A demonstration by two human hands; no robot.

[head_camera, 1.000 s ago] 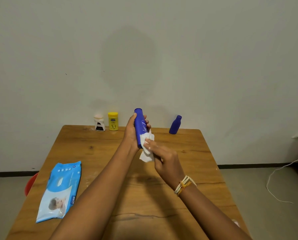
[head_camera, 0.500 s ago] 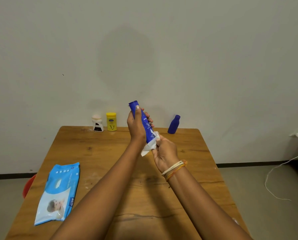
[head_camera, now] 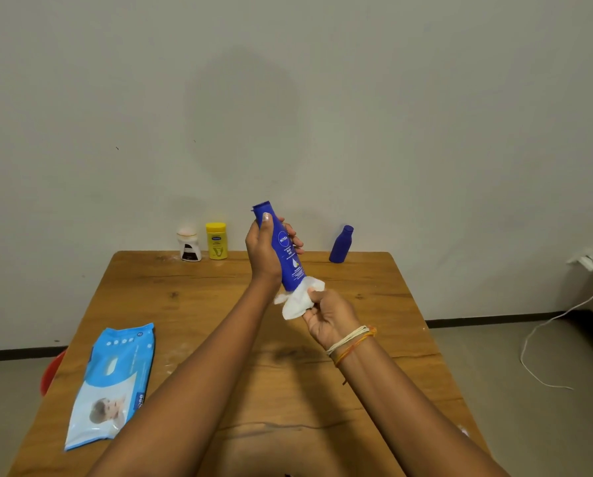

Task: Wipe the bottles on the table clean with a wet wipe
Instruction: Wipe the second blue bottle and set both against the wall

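Observation:
My left hand (head_camera: 264, 249) grips a tall blue lotion bottle (head_camera: 286, 251) above the wooden table (head_camera: 374, 304), tilted with its cap up and to the left. My right hand (head_camera: 329, 313) pinches a white wet wipe (head_camera: 297, 301) against the bottle's lower end. Three more bottles stand along the far edge: a small white one (head_camera: 188, 243), a yellow one (head_camera: 216, 240) and a small blue one (head_camera: 341, 244).
A blue pack of wet wipes (head_camera: 111, 383) lies flat at the table's left front. Something red (head_camera: 50, 373) shows beside the table's left edge. A white cable (head_camera: 543, 325) trails over the floor on the right. The wall stands right behind the table.
The bottle has tilted, its cap now up and to the left. My right hand has slid the wipe from the bottle's middle down to its lower end.

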